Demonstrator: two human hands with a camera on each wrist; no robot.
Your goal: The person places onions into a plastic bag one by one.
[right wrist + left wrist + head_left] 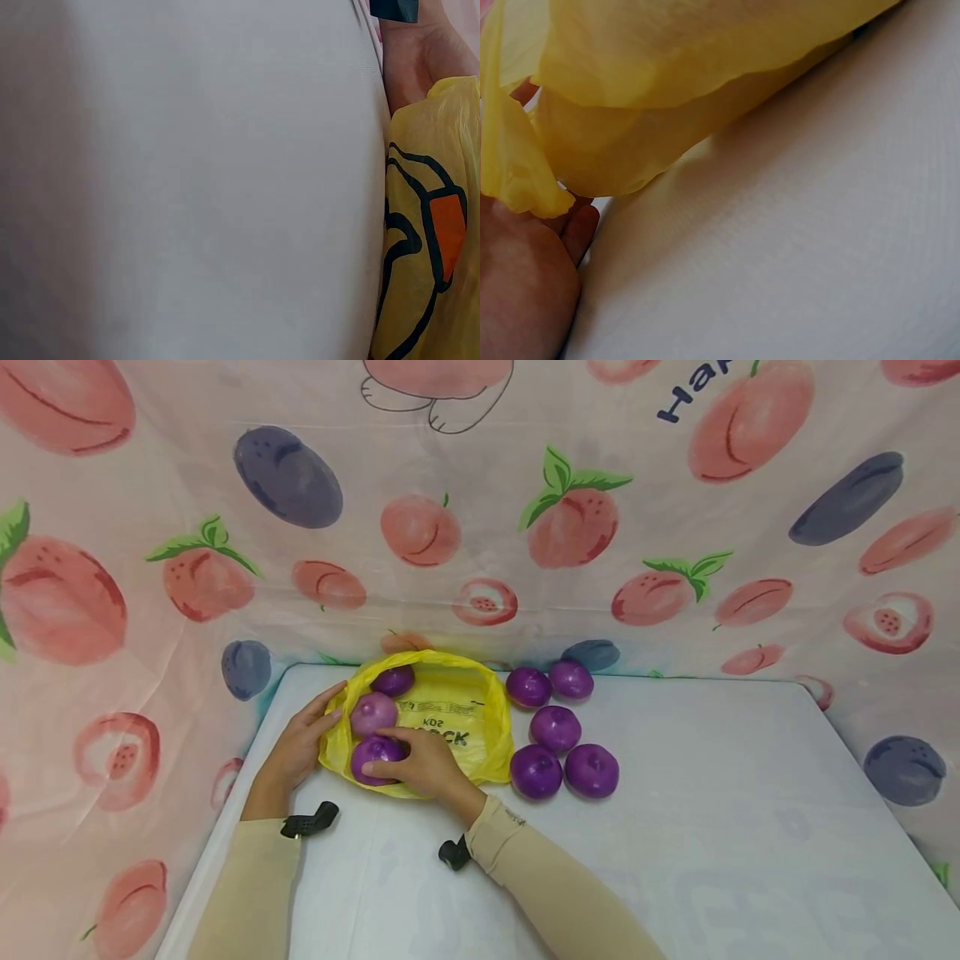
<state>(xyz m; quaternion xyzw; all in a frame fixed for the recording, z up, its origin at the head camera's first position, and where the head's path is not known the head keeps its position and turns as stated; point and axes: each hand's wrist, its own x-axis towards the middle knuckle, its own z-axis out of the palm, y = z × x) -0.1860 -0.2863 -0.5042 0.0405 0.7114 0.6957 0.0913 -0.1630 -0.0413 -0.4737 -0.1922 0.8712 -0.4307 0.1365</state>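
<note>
A yellow plastic bag [491, 727] lies with its mouth spread open toward me. My left hand [298, 747] holds the bag's left rim, the thumb over the edge; in the left wrist view, bag film [667, 67] drapes over part of that hand. Inside the bag's near left side, my right hand [431, 764] grips a dark red onion [373, 750] between thumb and fingers. Behind it in the bag sit a paler onion [372, 715] and another dark one [393, 680]. The right wrist view misses the right hand, showing the bag's printed outside [420, 172].
Several red onions [555, 728] stand in a loose group just right of the bag. The white table [712, 827] extends far to the right. A fruit-print cloth [480, 468] hangs behind the table and at its sides. Small black devices [311, 821] sit on both wrists.
</note>
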